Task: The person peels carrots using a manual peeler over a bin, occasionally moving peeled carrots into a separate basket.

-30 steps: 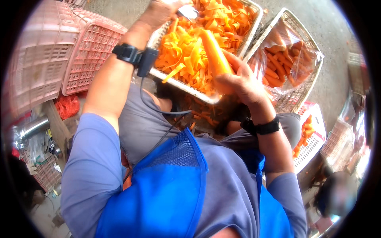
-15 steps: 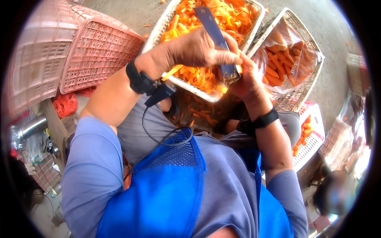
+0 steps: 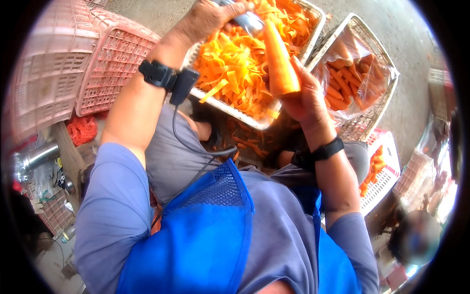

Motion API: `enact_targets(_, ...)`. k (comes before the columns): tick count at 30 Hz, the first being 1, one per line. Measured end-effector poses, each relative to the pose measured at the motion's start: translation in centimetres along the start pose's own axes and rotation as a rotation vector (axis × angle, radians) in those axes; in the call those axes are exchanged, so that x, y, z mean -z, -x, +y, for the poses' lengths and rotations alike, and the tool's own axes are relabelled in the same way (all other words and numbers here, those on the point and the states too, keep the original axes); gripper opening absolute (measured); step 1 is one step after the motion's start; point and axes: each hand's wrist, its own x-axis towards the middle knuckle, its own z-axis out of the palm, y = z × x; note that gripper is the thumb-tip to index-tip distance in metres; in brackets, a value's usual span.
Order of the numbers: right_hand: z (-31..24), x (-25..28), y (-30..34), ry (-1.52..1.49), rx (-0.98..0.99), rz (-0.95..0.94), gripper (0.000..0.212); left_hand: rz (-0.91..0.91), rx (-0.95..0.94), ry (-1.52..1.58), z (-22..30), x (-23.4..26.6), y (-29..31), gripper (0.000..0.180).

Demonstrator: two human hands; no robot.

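Up over the left part of the peel-filled crate, my left hand [image 3: 208,20] is closed on a blue-grey flat peeler [image 3: 248,21], smeared by motion. The peeler's tip is close to the narrow end of a large peeled orange carrot [image 3: 278,61]. My right hand [image 3: 309,98] grips that carrot near its thick end, which points toward me. Its fingers are partly hidden behind the carrot. Under both hands, ribbons of carrot peel [image 3: 230,73] are heaped in a whitish crate [image 3: 240,115].
On the right, a second crate [image 3: 387,105] holds carrots [image 3: 342,81] in a clear plastic bag. Nearer, a white basket [image 3: 384,179] contains orange pieces. Pink crates [image 3: 117,63] stand at the left beside a red mesh bag [image 3: 82,130]. A cable [image 3: 196,151] hangs from my left wrist.
My left hand has moved up and left with the peeler, away from my right hand. The carrot in my right hand now shows plainly.
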Motion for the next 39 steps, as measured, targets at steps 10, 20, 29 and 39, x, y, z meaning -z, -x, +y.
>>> enact_targets(10,0.8,0.1,0.2,0.113,-0.038,-0.139,0.05,-0.416,-0.053,0.076,1.2,-5.4,3.1,0.016)
enact_targets(20,1.3,0.1,1.1,0.002,-0.128,-0.159,0.047,-0.129,0.213,0.086,-5.4,2.4,-2.2,0.026)
enact_targets(29,0.2,0.6,-0.1,0.014,-0.059,-0.059,0.052,-0.148,0.018,0.055,-0.3,-0.4,1.2,0.021)
enact_targets(39,0.4,-0.5,1.1,-0.05,-0.083,-0.136,0.049,-0.378,-0.111,0.069,0.6,-4.3,2.1,0.017)
